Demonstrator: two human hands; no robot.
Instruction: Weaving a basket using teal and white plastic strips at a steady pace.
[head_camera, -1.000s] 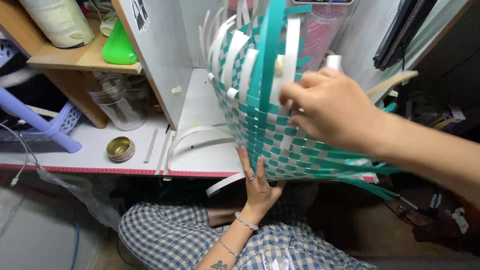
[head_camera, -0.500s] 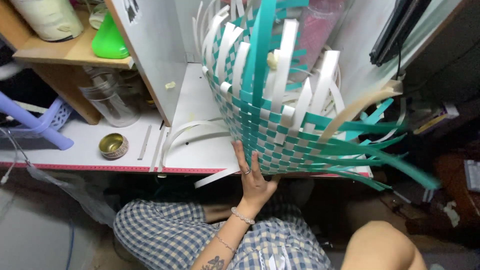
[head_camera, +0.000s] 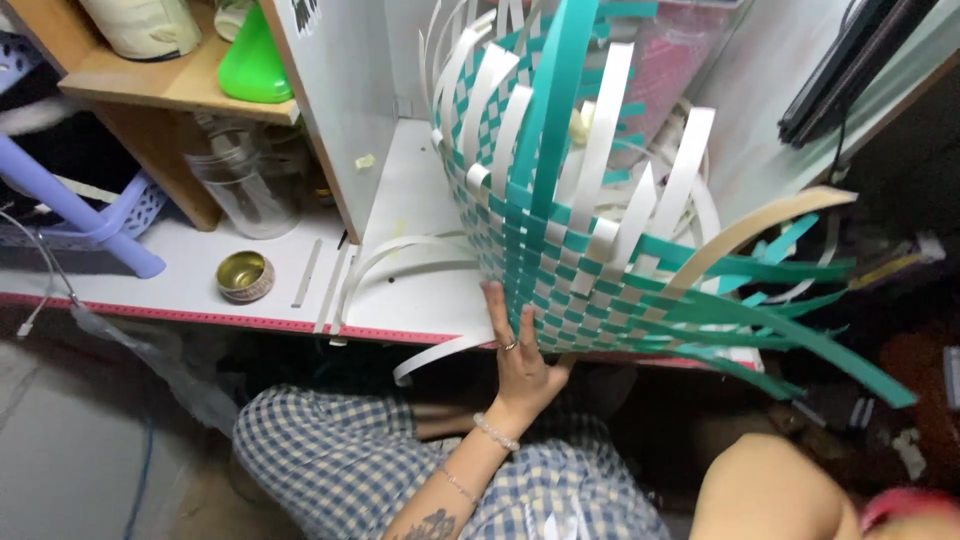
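Left hand (head_camera: 520, 360) spread flat against the underside of a half-woven basket (head_camera: 560, 250), propping it over the shelf edge (head_camera: 300, 318). Right hand unseen. Nearby: small tin (head_camera: 245, 276), jar (head_camera: 235, 185), loose strips (head_camera: 400, 262).

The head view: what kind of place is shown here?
Probably a small home craft corner. A half-woven basket of teal and white strips rests against the left hand, loose white strips lie on a white shelf, and a glass jar stands nearby.
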